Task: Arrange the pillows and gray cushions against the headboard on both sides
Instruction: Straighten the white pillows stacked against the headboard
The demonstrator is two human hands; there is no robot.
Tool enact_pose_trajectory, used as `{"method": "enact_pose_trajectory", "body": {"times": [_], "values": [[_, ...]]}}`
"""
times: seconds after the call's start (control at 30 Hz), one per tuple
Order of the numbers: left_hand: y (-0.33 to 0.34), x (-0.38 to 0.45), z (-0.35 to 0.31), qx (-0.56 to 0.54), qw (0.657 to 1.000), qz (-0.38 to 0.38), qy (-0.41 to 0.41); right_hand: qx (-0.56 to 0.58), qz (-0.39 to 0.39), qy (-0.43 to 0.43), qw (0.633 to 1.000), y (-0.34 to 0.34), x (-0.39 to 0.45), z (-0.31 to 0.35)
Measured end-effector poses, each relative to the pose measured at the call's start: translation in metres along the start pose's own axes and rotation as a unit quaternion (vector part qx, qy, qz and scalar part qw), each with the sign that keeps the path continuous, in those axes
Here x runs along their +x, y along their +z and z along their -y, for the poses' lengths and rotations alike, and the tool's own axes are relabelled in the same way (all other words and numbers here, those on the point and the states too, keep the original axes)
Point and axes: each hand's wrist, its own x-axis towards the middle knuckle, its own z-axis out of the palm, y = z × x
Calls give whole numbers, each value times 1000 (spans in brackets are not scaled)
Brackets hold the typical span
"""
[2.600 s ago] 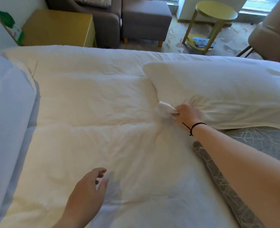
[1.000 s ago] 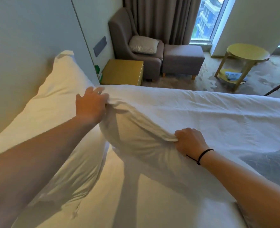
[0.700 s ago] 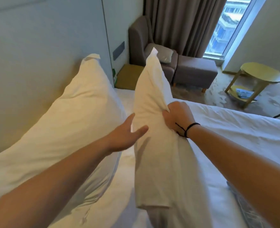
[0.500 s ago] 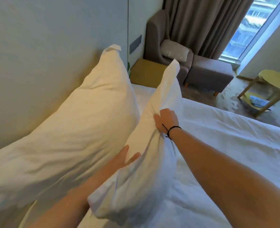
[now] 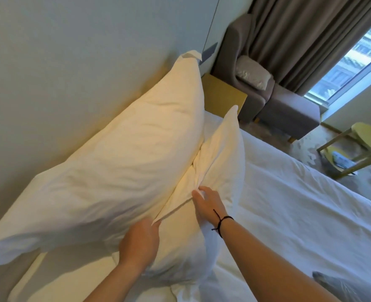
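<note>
Leaning between both hands (image 5: 140, 240) (image 5: 208, 204), the front pillow (image 5: 221, 158) seemingly touches 1 behind.

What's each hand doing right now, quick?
Left hand: pinching the front pillow at its edge.
Right hand: open, fingers resting on the same pillow.

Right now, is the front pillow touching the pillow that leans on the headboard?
Touching. The head view shows the front pillow pressed against the back pillow along a creased seam with no gap, both hands on the front one.

Gray armchair (image 5: 243, 68) beside brown curtain (image 5: 306, 38); yellow table (image 5: 367, 136) near window (image 5: 354, 59).
</note>
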Motion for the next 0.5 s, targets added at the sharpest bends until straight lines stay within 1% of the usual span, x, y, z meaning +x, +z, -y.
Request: {"method": "enact_pose_trajectory", "body": {"times": [0.07, 0.1, 0.17, 0.23, 0.33, 0.5], "values": [[-11, 7, 23, -40, 999, -33, -3, -21, 25, -14, 999, 6, -10, -5], [-15, 8, 36, -37, 999, -34, -4, -45, 38, -21, 998, 10, -17, -9], [-20, 6, 54, 0, 1000, -16, -9, -90, 58, -23, 994, 23, -33, -17], [-17, 0, 61, 46, 999, 4, -6, -111, 62, -11, 992, 35, -49, -22], [-13, -12, 63, 106, 994, 2, 17, -121, 66, 4, 990, 45, -64, -28], [-20, -23, 68, 175, 984, 10, 16, -136, 83, -1, 987, 43, -79, -35]]}}
